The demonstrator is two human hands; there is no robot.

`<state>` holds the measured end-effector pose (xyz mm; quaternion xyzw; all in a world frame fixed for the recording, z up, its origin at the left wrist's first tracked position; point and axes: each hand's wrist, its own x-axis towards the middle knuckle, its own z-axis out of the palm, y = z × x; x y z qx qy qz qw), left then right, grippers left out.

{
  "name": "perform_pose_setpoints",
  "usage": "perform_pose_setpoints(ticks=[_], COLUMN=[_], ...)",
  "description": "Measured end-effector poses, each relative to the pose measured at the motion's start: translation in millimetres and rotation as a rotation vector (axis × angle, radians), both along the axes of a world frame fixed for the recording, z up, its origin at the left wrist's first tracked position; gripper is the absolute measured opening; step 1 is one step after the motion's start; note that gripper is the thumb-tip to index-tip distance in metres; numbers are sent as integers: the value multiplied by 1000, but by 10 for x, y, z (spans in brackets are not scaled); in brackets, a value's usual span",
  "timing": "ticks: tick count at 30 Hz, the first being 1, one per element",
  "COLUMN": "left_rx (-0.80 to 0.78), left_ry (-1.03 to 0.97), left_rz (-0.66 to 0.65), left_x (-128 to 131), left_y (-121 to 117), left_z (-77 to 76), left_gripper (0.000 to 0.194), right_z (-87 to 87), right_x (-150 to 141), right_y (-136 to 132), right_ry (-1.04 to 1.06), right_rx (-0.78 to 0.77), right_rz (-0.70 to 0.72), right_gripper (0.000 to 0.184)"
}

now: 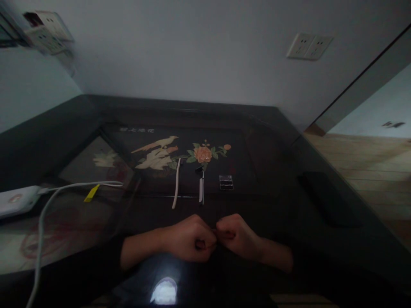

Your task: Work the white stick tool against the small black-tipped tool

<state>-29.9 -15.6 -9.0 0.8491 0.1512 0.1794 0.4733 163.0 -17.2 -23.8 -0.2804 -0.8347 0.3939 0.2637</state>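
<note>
My left hand [192, 239] is curled into a fist above the near part of the dark table. My right hand [240, 237] is closed too, its knuckles meeting those of the left. Nothing shows in either hand. Beyond them, a razor [201, 190] with a pale handle and black head lies pointing away from me. To its left is a slim white stick [176, 184] that looks like a toothbrush, its small dark head at the far end. A small clear case [226, 182] with dark compartments sits right of the razor.
The glossy table [257, 149] bears a bird-and-flower picture. At left lie a white device [19, 200], a white cable [41, 239] and a yellow tag [92, 193]. A dark flat object [327, 199] rests at right. Wall sockets [310, 46] are behind.
</note>
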Motion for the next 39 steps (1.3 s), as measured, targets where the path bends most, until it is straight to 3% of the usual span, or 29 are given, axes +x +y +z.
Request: perform_pose_setpoints(ticks=[6, 27, 39], left_rx=[-18, 122, 194], left_ry=[6, 158, 112], left_rz=[-46, -52, -69], left_x=[-29, -26, -34], left_y=[4, 6, 4], left_z=[-28, -11, -69], left_gripper=[32, 28, 27], right_z=[-26, -69, -73], right_x=[11, -31, -39], right_y=[4, -40, -39], right_ry=[-2, 10, -1], right_rx=[-33, -129, -127], right_rz=[102, 68, 54], right_gripper=[33, 29, 27])
